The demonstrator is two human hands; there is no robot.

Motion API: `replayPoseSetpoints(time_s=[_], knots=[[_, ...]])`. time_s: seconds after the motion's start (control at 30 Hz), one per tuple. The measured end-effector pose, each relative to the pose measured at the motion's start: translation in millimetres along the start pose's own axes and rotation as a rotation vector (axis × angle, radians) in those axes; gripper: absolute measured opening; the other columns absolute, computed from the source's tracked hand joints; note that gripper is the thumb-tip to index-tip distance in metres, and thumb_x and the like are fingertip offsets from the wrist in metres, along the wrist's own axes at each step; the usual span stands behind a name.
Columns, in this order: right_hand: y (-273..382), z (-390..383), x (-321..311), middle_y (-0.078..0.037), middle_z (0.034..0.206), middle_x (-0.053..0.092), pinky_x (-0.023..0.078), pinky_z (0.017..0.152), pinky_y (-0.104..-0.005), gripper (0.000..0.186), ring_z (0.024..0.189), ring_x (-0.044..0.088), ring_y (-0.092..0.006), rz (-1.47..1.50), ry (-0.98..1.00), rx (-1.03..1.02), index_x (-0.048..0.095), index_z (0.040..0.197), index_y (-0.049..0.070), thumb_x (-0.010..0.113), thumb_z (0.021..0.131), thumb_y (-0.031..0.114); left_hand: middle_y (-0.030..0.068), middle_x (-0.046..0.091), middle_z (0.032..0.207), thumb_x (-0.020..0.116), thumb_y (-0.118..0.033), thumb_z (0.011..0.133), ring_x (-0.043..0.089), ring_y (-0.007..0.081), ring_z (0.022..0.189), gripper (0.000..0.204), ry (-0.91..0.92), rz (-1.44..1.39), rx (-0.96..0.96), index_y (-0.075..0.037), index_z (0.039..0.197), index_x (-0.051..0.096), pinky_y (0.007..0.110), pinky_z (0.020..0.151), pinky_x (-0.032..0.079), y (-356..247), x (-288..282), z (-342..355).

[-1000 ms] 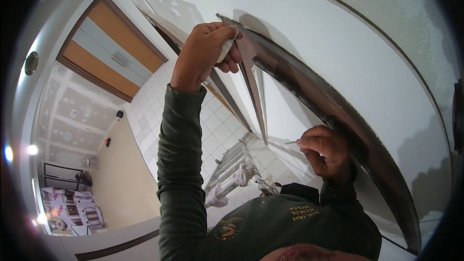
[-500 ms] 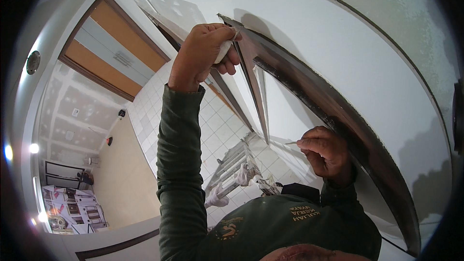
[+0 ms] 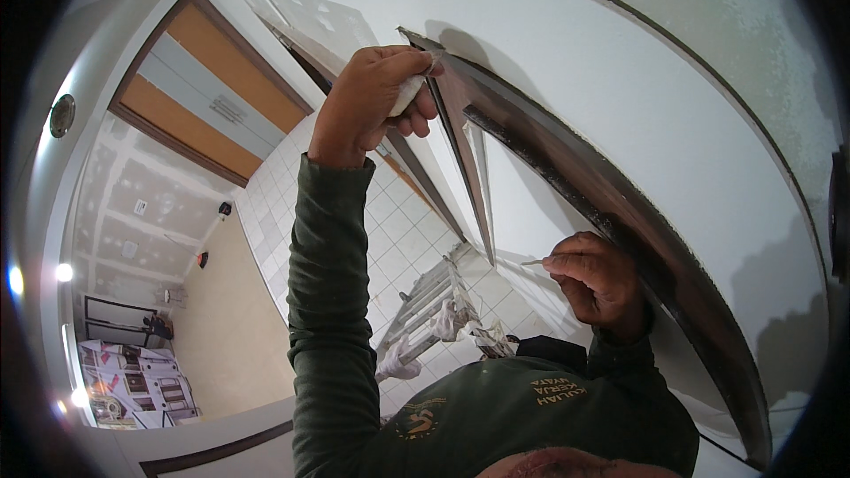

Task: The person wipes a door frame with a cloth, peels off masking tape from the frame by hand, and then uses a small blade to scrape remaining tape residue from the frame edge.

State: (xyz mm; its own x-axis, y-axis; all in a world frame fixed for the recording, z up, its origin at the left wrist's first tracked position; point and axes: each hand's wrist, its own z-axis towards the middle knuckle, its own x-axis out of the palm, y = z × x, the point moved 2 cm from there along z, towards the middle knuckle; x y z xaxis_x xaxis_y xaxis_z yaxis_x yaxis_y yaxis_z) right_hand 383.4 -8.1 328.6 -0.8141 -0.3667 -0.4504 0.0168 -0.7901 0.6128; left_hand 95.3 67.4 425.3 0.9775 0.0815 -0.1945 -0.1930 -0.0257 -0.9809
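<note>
Raised high, my left hand (image 3: 367, 104) closes round a small white wad (image 3: 407, 96); whether it is cloth or putty I cannot tell. Its fingertips are at the upper end of the dark brown door frame (image 3: 496, 88), where touching or apart is unclear. Lower and to the right, my right hand (image 3: 595, 285) pinches a thin pale sliver-like piece (image 3: 531, 262) between thumb and forefinger. The rest of that piece is hidden in the hand. Beside this hand runs the dark lower edge of the frame.
A metal stepladder (image 3: 425, 305) with white rags (image 3: 398, 361) on it stands below me on the tiled floor (image 3: 390, 212). White wall (image 3: 708, 168) curves along the right. An orange and grey cabinet (image 3: 212, 80) and stacked printed boxes (image 3: 137, 385) are farther left.
</note>
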Motion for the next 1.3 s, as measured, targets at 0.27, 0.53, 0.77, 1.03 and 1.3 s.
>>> replayPoseSetpoints(time_s=[0.27, 0.53, 0.77, 1.03, 1.3], knots=[[-1, 1, 1, -0.016, 0.089, 0.064, 0.054, 0.063, -0.0335, 0.025, 0.077, 0.066, -0.0261, -0.008, -0.015, -0.008, 0.063, 0.101, 0.0, 0.07, 0.078, -0.008, 0.0096, 0.059, 0.054, 0.054, -0.024, 0.094, 0.054, 0.0154, 0.037, 0.029, 0.013, -0.023, -0.002, 0.003, 0.094, 0.065, 0.024, 0.035, 0.043, 0, 1, 2], [-3, -1, 1, -0.016, 0.089, 0.064, 0.054, 0.063, -0.0337, 0.026, 0.077, 0.066, -0.0266, -0.011, -0.014, -0.019, 0.063, 0.1, 0.0, 0.071, 0.077, -0.008, 0.0089, 0.058, 0.054, 0.054, -0.024, 0.095, 0.052, 0.0138, 0.037, 0.029, 0.041, -0.05, 0.0, 0.002, 0.094, 0.066, 0.025, 0.037, 0.044, 2, 2, 3], [-2, 0, 0, -0.017, 0.09, 0.064, 0.053, 0.063, -0.0334, 0.024, 0.078, 0.066, -0.0275, 0.004, -0.009, -0.008, 0.062, 0.101, 0.001, 0.069, 0.079, -0.007, 0.007, 0.056, 0.053, 0.052, -0.024, 0.096, 0.049, 0.0128, 0.036, 0.028, 0.089, -0.111, -0.003, 0.002, 0.096, 0.065, 0.025, 0.037, 0.044, 7, -1, 6], [-2, 1, 0, -0.017, 0.09, 0.064, 0.054, 0.064, -0.0344, 0.023, 0.078, 0.066, -0.0268, 0.0, -0.01, -0.015, 0.063, 0.101, 0.001, 0.068, 0.08, -0.007, 0.0063, 0.056, 0.054, 0.052, -0.025, 0.097, 0.051, 0.0129, 0.036, 0.029, 0.102, -0.155, 0.016, 0.002, 0.098, 0.063, 0.023, 0.035, 0.043, 13, -1, 10], [0, 3, -1, -0.016, 0.09, 0.064, 0.055, 0.065, -0.0337, 0.024, 0.079, 0.066, -0.0265, -0.005, -0.003, 0.003, 0.063, 0.1, 0.0, 0.068, 0.078, -0.009, 0.0062, 0.055, 0.052, 0.052, -0.025, 0.097, 0.051, 0.0131, 0.036, 0.028, 0.155, -0.23, 0.044, 0.001, 0.099, 0.062, 0.023, 0.033, 0.039, 25, -2, 17]])
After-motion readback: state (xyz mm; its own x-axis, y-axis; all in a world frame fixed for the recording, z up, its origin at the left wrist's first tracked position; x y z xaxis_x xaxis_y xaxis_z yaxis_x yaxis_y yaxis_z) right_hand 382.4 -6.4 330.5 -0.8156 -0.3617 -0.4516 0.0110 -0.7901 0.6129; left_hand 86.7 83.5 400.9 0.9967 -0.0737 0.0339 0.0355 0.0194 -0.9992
